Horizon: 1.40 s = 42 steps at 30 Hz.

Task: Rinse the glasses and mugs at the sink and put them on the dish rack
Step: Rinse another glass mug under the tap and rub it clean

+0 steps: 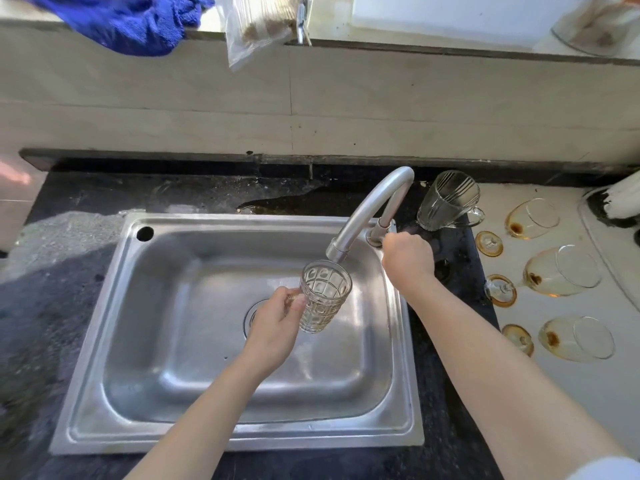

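Note:
My left hand (273, 323) grips the handle of a clear patterned glass mug (323, 295), held tilted right under the spout of the curved steel tap (367, 209) over the steel sink (221, 431). No stream of water is visible. My right hand (408, 259) is closed around the tap's handle at its base. To the right of the tap, another clear ribbed glass mug (446, 200) stands on the dark counter. Three stained amber wine glasses (561, 271) lie on their sides on a pale mat at the right. No dish rack shows.
The black stone counter (69, 306) surrounds the sink, with a puddle (287, 202) behind it. A blue cloth (131, 22) and a plastic bag (259, 26) hang over the upper ledge. A white object (623, 199) sits at the far right edge.

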Each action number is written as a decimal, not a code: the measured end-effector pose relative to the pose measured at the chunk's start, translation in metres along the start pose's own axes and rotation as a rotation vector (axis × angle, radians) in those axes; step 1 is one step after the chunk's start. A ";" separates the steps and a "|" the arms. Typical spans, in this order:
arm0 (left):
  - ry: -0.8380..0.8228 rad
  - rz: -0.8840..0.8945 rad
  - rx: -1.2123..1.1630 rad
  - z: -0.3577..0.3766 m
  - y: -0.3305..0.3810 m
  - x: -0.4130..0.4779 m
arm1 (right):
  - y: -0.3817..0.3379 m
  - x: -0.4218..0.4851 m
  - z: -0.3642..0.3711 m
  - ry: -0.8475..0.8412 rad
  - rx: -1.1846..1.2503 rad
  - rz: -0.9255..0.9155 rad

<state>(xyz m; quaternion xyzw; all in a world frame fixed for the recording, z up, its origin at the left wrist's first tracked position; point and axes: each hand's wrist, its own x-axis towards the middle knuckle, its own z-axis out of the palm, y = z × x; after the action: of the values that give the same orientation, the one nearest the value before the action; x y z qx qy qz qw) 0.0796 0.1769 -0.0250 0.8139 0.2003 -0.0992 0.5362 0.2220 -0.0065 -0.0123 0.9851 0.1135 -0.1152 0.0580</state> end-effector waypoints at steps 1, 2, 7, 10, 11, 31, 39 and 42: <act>0.000 -0.005 -0.008 -0.001 -0.001 0.000 | -0.001 -0.001 0.000 -0.002 -0.007 -0.013; 0.003 -0.010 -0.013 -0.001 -0.002 0.000 | -0.002 -0.002 0.001 0.001 -0.013 -0.024; 0.020 -0.028 -0.017 -0.004 -0.006 -0.004 | -0.004 -0.002 0.004 -0.008 -0.056 -0.054; 0.022 -0.031 -0.036 -0.006 -0.009 -0.004 | -0.005 -0.003 0.003 -0.006 -0.079 -0.061; 0.023 -0.030 -0.038 -0.006 -0.010 -0.005 | -0.005 -0.004 0.003 -0.009 -0.082 -0.059; -0.031 -0.116 -0.281 -0.012 -0.032 -0.016 | -0.077 -0.099 0.038 -0.248 1.493 0.261; -0.122 -0.117 -0.339 -0.011 -0.015 0.004 | -0.078 -0.081 0.035 -0.138 1.537 0.380; -0.128 -0.148 -0.344 -0.012 -0.027 -0.007 | -0.074 -0.087 0.040 -0.188 1.482 0.358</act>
<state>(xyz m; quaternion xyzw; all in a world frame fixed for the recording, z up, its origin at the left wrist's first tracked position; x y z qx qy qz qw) 0.0610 0.1954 -0.0407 0.6854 0.2389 -0.1543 0.6704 0.1132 0.0414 -0.0369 0.7560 -0.1602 -0.2333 -0.5902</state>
